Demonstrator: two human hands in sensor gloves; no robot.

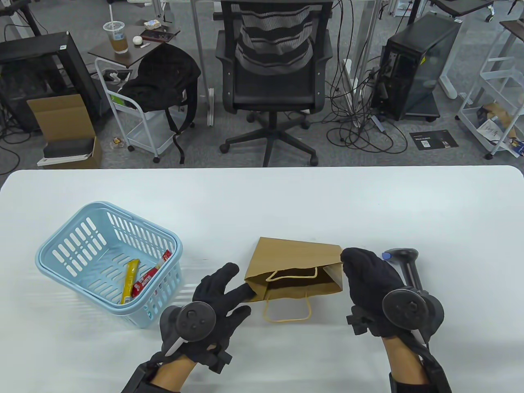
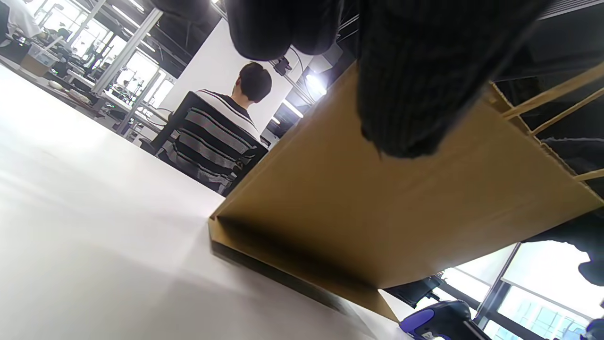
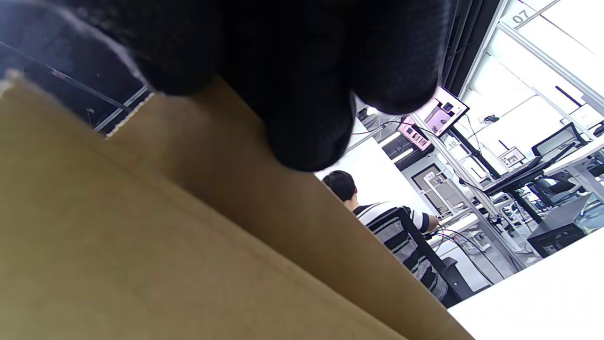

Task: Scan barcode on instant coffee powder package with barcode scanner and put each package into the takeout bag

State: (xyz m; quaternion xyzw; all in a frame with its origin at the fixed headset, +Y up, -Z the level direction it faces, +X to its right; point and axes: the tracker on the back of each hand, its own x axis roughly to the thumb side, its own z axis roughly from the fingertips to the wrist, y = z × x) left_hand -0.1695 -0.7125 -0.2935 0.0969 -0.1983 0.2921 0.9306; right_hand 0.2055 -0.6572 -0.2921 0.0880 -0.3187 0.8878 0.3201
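The brown paper takeout bag (image 1: 294, 256) lies on its side mid-table, mouth towards me, one handle loop (image 1: 286, 315) flat on the table. My left hand (image 1: 235, 286) is spread, with one straight finger touching the left corner of the bag's mouth; the bag's side (image 2: 377, 212) fills the left wrist view. My right hand (image 1: 356, 266) curls over the bag's right rim (image 3: 141, 245). The barcode scanner (image 1: 405, 262) lies just right of that hand. A yellow coffee stick (image 1: 130, 282) and red packets (image 1: 145, 280) lie in the blue basket (image 1: 61, 241).
The basket stands at the table's left. Past the far table edge are an office chair (image 1: 274, 61), a computer tower (image 1: 413, 65) and floor cables. A seated person in a striped top (image 2: 212, 137) shows in both wrist views.
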